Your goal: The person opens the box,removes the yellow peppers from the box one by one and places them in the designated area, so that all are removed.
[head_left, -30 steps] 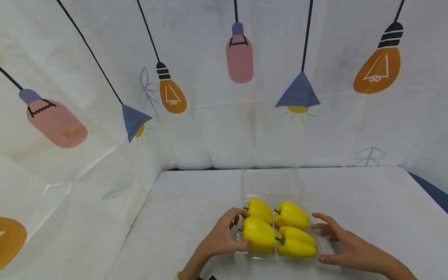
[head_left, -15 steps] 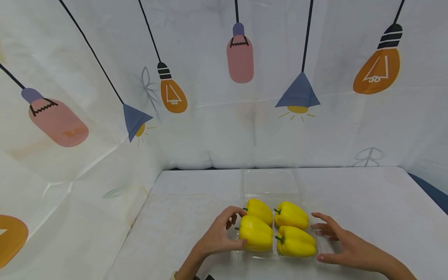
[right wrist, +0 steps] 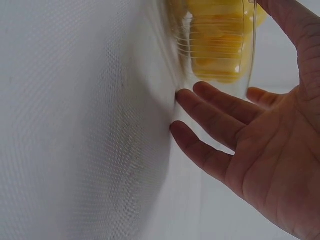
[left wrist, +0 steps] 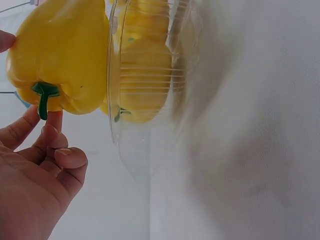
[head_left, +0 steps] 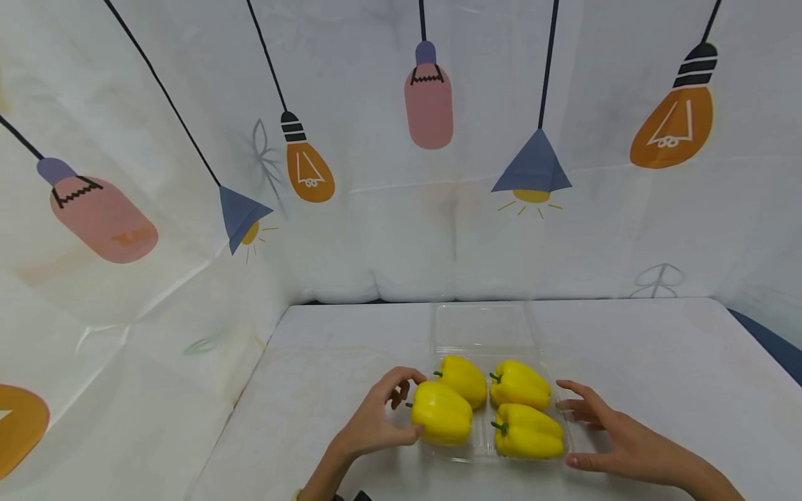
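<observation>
One glossy yellow bell pepper [head_left: 442, 414], green stem [left wrist: 45, 97] pointing left, long axis roughly sideways, is pinched by the left hand [head_left: 379, 417] above a clear plastic container's [head_left: 483, 440] left side. The right hand [head_left: 620, 445], fingers wide, rests beside the container.

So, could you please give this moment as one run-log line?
left hand: holds yellow pepper above clear container rim | right hand: beside container | other three peppers: inside | lid: open
</observation>
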`<state>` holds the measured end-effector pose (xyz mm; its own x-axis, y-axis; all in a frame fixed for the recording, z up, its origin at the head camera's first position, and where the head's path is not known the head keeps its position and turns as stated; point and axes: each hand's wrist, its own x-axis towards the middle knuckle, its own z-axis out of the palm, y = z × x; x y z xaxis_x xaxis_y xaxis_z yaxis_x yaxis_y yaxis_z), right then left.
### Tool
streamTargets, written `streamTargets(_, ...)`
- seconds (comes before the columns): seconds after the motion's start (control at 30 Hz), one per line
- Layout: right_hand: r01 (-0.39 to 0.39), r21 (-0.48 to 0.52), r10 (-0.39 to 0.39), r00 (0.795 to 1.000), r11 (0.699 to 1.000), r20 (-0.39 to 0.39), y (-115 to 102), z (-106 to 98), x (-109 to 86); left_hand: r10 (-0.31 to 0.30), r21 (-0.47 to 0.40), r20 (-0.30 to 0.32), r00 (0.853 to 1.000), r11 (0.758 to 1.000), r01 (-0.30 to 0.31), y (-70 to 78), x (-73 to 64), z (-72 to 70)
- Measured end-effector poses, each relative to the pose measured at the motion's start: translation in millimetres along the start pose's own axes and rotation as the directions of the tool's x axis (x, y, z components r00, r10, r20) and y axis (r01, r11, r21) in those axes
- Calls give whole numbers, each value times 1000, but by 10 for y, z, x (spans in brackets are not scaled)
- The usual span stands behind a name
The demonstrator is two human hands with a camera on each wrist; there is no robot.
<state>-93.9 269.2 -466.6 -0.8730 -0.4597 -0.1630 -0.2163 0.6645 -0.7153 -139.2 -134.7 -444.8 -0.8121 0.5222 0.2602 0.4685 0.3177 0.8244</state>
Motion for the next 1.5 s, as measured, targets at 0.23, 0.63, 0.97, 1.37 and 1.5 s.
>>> streamTargets(0.23, -5, -12, 5, 1000, 1000, -3, -9, 5, -2, -12, -6, -30, 999, 1000, 12, -40, -53, -92)
streamTargets(0.63, -6, -15, 6, 1000, 1000, -1, 6, 5, -8, 30, 26, -104, 994, 999, -27, -132, -108, -296)
streamTargets(0.97, -24, -23, 24, 1000, 999, -1, 28, 13, -15, 16, 47, -141, 990, 999, -10, 79, -136, -481)
streamTargets(1.37, -41, -23, 41, 999, 999, 2, 25, 15, -11, -90, 87, -189, 978, 990, 108, 54, -134, -530)
streamTargets(1.5, -31, -26, 31, 1000, 999, 5, 31, 19, -6, -118, 97, -191, 974, 986, 138, 34, -136, -527)
